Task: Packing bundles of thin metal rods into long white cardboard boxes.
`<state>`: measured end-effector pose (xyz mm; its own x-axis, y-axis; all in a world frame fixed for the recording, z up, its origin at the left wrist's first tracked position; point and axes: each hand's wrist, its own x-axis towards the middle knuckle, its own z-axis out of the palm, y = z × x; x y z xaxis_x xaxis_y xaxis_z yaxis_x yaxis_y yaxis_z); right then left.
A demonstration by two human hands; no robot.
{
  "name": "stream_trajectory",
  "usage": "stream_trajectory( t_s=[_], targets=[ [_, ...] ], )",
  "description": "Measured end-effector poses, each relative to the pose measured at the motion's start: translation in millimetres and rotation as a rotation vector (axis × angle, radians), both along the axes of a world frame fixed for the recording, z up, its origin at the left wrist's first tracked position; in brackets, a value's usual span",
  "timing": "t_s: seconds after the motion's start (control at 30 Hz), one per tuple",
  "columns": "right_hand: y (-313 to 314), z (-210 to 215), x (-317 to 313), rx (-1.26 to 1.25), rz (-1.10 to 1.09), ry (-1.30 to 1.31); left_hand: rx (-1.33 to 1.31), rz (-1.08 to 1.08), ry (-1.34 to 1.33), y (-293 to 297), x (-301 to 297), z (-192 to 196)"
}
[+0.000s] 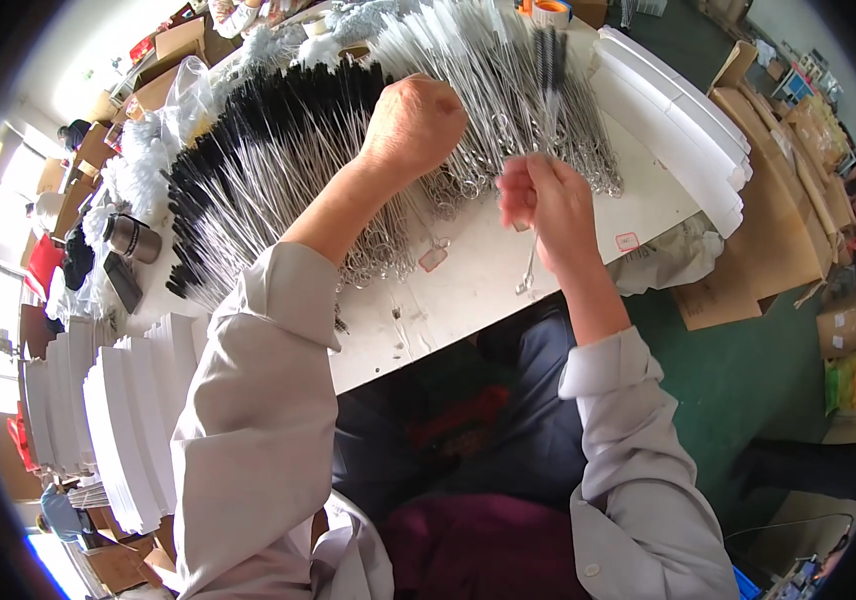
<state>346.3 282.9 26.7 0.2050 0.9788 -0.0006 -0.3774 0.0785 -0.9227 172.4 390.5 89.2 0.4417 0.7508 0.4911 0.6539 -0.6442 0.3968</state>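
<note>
The left hand (413, 125) rests, fingers curled, on the heap of wire brushes (278, 170) spread across the tabletop (468, 290); whether its grip closes on any I cannot tell. The right hand (548, 205) pinches one brush (546, 60), its long axis running near to far, black bristles at the far end. White card stacks (678, 110) lie right; more (128, 420) left. A small red-edged label (627, 241) sits nearby.
</note>
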Motion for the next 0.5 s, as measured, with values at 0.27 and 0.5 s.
stream_trajectory(
  t_s=[0.27, 0.5],
  targets=[
    [91, 0, -17, -0.054, 0.146, 0.160, -0.153, 0.032, -0.302, -6, -21, 21],
    [105, -10, -18, -0.095, 0.087, 0.281, -0.155, 0.042, -0.451, -9, -44, 46]
  ],
)
